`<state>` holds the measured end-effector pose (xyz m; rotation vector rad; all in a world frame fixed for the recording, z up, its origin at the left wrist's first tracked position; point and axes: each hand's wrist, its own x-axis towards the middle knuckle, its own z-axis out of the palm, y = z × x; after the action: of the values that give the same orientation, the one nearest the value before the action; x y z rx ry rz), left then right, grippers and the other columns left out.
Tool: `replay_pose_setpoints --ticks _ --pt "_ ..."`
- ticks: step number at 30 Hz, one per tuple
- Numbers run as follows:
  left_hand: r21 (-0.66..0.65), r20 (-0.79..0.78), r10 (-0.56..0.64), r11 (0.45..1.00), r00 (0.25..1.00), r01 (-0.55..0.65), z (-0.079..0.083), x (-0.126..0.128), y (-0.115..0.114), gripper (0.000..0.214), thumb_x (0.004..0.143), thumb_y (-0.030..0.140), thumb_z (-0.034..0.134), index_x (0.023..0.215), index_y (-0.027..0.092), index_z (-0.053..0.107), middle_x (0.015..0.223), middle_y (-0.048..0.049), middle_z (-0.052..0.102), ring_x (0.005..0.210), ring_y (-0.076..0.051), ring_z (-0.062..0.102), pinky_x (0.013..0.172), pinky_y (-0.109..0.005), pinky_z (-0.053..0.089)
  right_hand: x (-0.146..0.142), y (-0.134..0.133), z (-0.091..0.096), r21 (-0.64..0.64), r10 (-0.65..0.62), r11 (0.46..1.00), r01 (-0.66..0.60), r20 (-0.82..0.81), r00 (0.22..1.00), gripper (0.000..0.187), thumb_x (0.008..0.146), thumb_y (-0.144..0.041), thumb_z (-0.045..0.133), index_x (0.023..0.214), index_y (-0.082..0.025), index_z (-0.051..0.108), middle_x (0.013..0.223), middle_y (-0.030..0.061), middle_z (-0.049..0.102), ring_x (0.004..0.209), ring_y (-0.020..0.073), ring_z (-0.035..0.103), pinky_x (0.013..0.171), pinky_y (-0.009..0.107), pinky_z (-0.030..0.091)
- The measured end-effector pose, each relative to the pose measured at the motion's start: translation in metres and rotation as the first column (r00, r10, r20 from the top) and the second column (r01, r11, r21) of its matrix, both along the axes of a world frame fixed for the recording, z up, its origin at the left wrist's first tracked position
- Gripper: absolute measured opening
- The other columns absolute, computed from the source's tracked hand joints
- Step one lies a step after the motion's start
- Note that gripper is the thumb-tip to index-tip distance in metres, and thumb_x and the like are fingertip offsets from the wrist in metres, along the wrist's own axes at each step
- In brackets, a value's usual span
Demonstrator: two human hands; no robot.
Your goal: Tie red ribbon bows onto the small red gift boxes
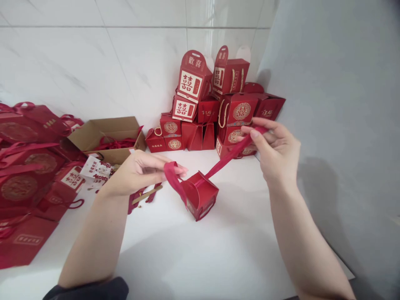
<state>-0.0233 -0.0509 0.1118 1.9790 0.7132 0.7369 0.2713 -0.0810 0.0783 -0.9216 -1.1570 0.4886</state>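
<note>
A small red gift box (204, 196) sits on the white table, its top flaps folded inward. A dark red ribbon (229, 156) comes out of the box's top on both sides. With thumb and fingers, my right hand (278, 152) pinches one ribbon end, pulled up and to the right. On the other side, my left hand (146, 171) holds the ribbon's other part, which loops over the fingers and hangs down beside the box. Both hands are raised above the tabletop. The box itself is touched by neither hand, as far as I can see.
Stacked red gift boxes (190, 83) stand against the tiled wall. A cardboard carton (109, 125) with red ribbons lies left of them. More red boxes (28, 179) crowd the left side, near white printed tags (95, 171). A grey panel (340, 125) bounds the right.
</note>
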Motion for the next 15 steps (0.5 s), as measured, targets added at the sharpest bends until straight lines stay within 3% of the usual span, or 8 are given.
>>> replay_pose_setpoints --ticks 4,6,9,12,15 --pt "-0.033 0.133 0.16 0.987 0.978 -0.157 0.007 0.021 -0.006 0.012 0.074 0.027 0.072 0.084 0.02 0.074 0.078 -0.0063 0.074 0.071 -0.021 0.07 0.068 -0.032 0.058 -0.005 0.006 0.007 0.006 0.068 0.998 -0.068 -0.024 0.997 0.056 0.09 -0.034 0.056 0.14 -0.033 0.03 0.101 0.0049 0.072 0.089 0.0209 0.071 0.075 0.037 0.059" --pt "-0.095 0.263 0.234 0.972 0.936 -0.217 0.01 0.035 -0.007 0.023 0.075 0.026 0.072 0.097 0.02 0.069 0.072 -0.0033 0.073 0.066 -0.018 0.069 0.068 -0.032 0.058 -0.014 0.008 0.01 -0.026 0.105 0.994 -0.106 -0.023 0.994 0.055 0.089 -0.036 0.056 0.139 -0.033 0.031 0.1 0.0045 0.072 0.088 0.021 0.071 0.073 0.036 0.059" --pt "-0.192 0.327 0.265 0.958 0.907 -0.211 0.009 0.054 -0.005 0.043 0.073 0.025 0.074 0.114 0.02 0.061 0.074 -0.0025 0.073 0.071 -0.018 0.07 0.075 -0.032 0.057 -0.029 0.007 0.012 -0.094 0.149 0.984 -0.15 -0.011 0.989 0.032 0.086 -0.042 0.059 0.114 -0.026 0.054 0.088 0.0035 0.072 0.082 0.0206 0.071 0.069 0.035 0.058" --pt "-0.259 0.317 0.23 0.954 0.92 -0.149 -0.002 0.067 -0.001 0.023 0.074 0.029 0.072 0.093 0.016 0.068 0.082 -0.0061 0.074 0.075 -0.018 0.071 0.076 -0.03 0.057 -0.04 0.005 0.01 -0.161 0.178 0.972 -0.17 0.036 0.983 0.025 0.08 -0.045 0.065 0.085 -0.021 0.061 0.073 0.0017 0.069 0.071 0.0187 0.068 0.067 0.033 0.057" --pt "-0.253 0.33 0.252 0.952 0.91 -0.172 -0.014 0.075 -0.001 0.021 0.076 0.034 0.07 0.084 0.014 0.069 0.087 -0.008 0.074 0.069 -0.015 0.069 0.07 -0.028 0.057 -0.044 0.005 0.008 -0.177 0.181 0.97 -0.166 0.073 0.981 0.024 0.078 -0.043 0.068 0.078 -0.019 0.064 0.07 0.0009 0.067 0.065 0.0155 0.064 0.063 0.029 0.055"
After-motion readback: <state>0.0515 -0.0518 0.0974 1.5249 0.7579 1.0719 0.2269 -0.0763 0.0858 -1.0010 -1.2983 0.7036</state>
